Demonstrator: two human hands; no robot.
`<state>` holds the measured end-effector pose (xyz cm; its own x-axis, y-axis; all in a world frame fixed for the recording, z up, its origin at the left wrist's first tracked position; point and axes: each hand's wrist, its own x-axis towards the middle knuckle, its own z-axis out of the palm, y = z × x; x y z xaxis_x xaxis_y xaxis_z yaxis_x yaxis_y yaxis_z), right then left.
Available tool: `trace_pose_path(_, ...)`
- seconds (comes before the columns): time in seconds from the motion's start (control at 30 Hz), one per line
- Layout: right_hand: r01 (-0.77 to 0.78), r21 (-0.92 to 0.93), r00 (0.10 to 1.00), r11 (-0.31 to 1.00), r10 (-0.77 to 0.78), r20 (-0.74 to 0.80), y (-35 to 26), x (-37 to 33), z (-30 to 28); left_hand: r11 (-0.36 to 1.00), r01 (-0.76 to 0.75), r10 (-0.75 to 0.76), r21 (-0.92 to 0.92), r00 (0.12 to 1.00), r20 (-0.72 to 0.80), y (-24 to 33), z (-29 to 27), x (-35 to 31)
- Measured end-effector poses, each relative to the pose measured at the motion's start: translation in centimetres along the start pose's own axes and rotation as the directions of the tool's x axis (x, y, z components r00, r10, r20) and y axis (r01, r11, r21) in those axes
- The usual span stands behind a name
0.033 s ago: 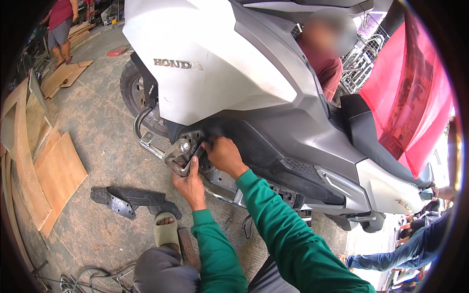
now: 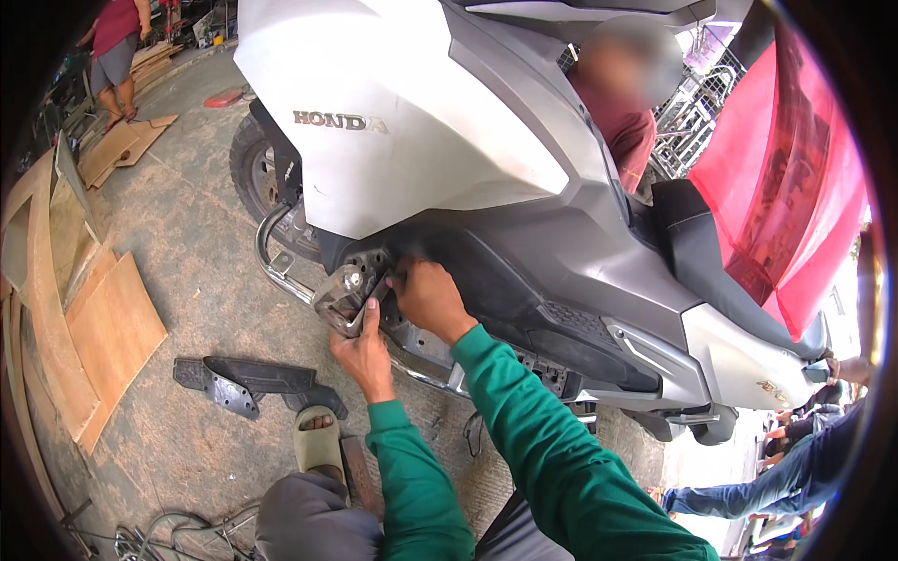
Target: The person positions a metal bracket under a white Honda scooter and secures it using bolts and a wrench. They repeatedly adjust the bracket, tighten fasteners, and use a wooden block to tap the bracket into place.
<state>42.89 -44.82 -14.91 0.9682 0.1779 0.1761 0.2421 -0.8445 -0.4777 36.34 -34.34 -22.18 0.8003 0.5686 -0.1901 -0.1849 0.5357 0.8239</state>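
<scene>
"Metal bracket (image 2: pixel 337 295), where is it?"

"Low on the scooter (image 2: pixel 580 252), below its white front panel (image 2: pixel 402 168), near the chrome bar (image 2: pixel 279 271)."

"And the hands?"

"Left hand (image 2: pixel 363 355) grips the bracket's lower edge, thumb on top. Right hand (image 2: pixel 430 297) is curled nearly closed, against the scooter's lower side; I can't tell what it grips."

"On the ground?"

"Black plastic part (image 2: pixel 271 376), out from the scooter's lower side."

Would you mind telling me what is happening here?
The person's left hand holds a metal bracket low near the front of a white and grey scooter. The right hand is curled just beside it; whatever it may grip is hidden. A black part lies on the ground by the person's sandalled foot.
</scene>
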Motion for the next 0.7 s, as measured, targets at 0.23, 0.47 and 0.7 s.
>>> trace_pose_path(0.23,0.005,0.211,0.994,0.977,0.019,-0.108,-0.2,-1.5,-0.2,0.996,-0.081,0.082,0.034,0.996,-0.025,-0.7,0.1,0.2)
trace_pose_path(0.47,-0.115,0.094,0.989,0.989,0.105,0.104,-0.7,-0.2,-0.3,0.995,-0.095,0.096,0.006,0.995,-0.036,-0.7,0.4,0.0)
trace_pose_path(0.7,0.062,0.067,0.983,0.996,-0.049,-0.178,-1.3,-1.7,0.1,0.996,-0.091,0.091,0.022,0.996,-0.022,-1.0,0.0,0.3)
